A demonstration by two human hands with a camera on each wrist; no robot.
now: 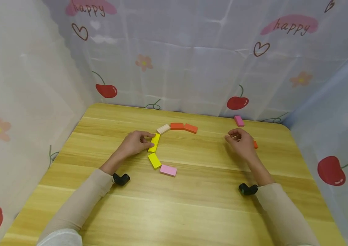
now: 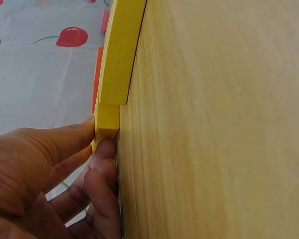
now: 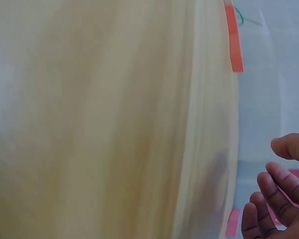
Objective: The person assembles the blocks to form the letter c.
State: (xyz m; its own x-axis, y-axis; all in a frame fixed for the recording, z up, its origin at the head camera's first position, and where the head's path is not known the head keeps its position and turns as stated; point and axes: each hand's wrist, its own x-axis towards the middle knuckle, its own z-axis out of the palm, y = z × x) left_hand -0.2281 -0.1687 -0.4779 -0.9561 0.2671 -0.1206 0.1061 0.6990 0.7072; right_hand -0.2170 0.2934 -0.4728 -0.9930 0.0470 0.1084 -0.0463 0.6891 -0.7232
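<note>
Sleeves: beige, both forearms coming in from 6 o'clock, a small black camera strapped at each wrist.
Desk (image 1: 192, 205): light wood grain, printed cherry-and-heart curtain all round the back and sides.
Left hand (image 1: 134, 144): at about 9 o'clock of the block arc, fingers (image 2: 105, 149) curled, pinching the near end of the upper yellow block (image 1: 154, 142); thumb on top, fingertip underneath in the wrist view.
Upper yellow block: flat on the desk, left part of the arc, just past the lower yellow block (image 1: 154, 160).
Pink block (image 1: 168, 170): nearest end of the arc, at 5 o'clock of the lower yellow one.
Rest of arc: cream block (image 1: 163, 128), then two orange blocks (image 1: 183, 127) at 12 o'clock.
Right hand (image 1: 240, 141): well apart at 3 o'clock, fingers (image 3: 279, 191) loosely curled, gripping nothing.
Near right hand: small orange piece (image 1: 255, 144) peeking out at its far side, mostly hidden; another pink block (image 1: 239, 121) at 12 o'clock of it.
</note>
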